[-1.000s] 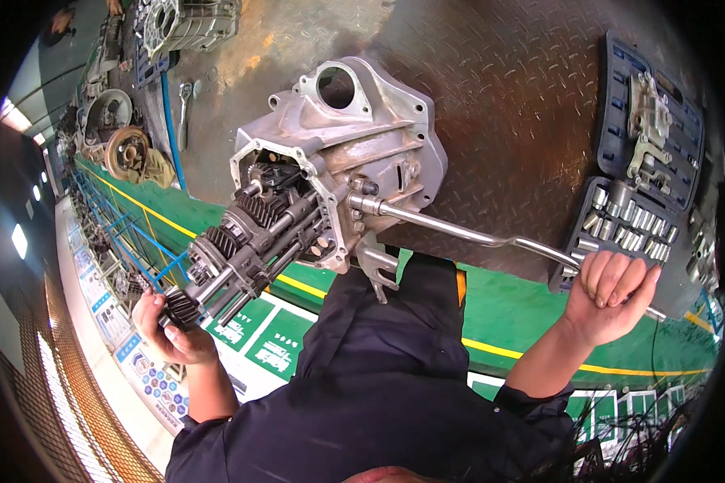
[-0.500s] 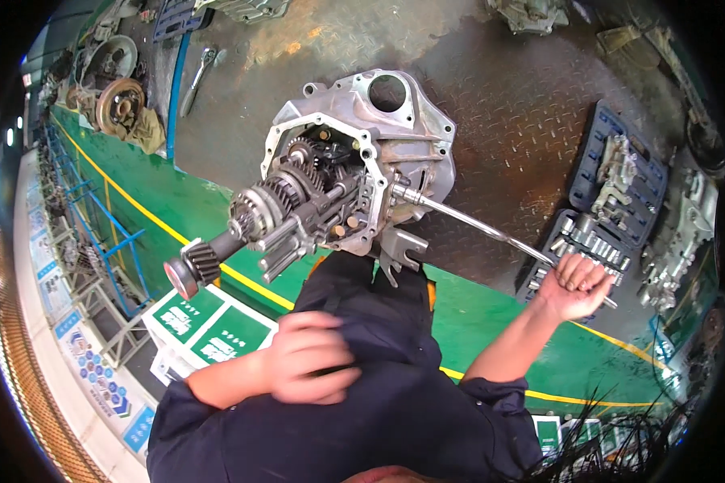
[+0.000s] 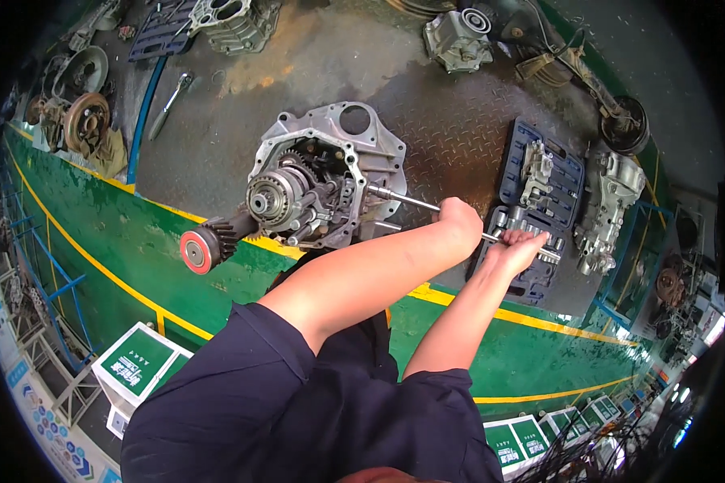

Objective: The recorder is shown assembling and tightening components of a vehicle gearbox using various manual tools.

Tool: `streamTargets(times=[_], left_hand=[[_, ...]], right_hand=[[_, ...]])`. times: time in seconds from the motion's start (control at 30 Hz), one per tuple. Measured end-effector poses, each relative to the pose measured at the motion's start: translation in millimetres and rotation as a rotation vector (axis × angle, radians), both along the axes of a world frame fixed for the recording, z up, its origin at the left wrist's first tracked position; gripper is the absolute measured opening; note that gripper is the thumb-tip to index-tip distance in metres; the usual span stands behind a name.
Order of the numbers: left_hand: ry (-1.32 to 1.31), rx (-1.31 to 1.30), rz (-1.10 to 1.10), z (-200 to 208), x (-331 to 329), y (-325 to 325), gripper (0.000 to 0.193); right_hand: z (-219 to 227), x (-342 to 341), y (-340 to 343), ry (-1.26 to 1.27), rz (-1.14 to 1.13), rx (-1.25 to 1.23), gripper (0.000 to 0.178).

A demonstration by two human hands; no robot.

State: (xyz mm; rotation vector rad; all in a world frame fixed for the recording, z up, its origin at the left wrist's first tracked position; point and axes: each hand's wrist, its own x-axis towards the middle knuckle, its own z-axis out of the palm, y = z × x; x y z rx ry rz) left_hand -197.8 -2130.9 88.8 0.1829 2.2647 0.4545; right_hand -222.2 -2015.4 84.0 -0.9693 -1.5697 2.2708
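Note:
A long chrome socket wrench runs from the side of an open grey gearbox housing out to the right. My left hand is closed round the middle of its bar, the fingers mostly hidden behind the back of the hand. Further out, my right hand grips the handle end, fingers curled over it. Inside the housing sit gears and shafts. A toothed shaft with a red-ringed end sticks out toward the lower left. My left forearm crosses in front of the housing's lower right side.
An open blue socket case lies beside my right hand, metal parts on it. A long cast housing stands right of it. A ratchet and another housing lie further back on the steel bench. White-green boxes stand lower left.
My left hand has come across from in front of my body to take hold of the bar. My right hand stays on the handle end. The view has shifted, showing more on the right.

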Motion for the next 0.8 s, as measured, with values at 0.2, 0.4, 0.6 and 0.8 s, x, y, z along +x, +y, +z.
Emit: streamTargets(times=[0.2,0.4,0.6,0.8], left_hand=[[-0.205,0.255,-0.182,-5.4,-30.0,-6.1,0.038],[-0.544,0.391,0.053,-31.7,-43.0,-6.7,0.035],[-0.143,0.405,-0.170,-57.3,-40.2,-10.7,0.024],[0.326,0.451,0.575,-20.3,-33.0,-13.2,0.007]], right_hand=[[-3.2,9.2,7.4,0.117,-0.004,-0.102,0.056],[-0.4,5.4,-5.5,0.129,-0.107,-0.063,0.053],[-11.6,-7.2,-14.0,0.200,-0.194,-0.102,0.045],[4.8,-18.6,-15.4,0.626,-0.059,-0.402,0.049]])
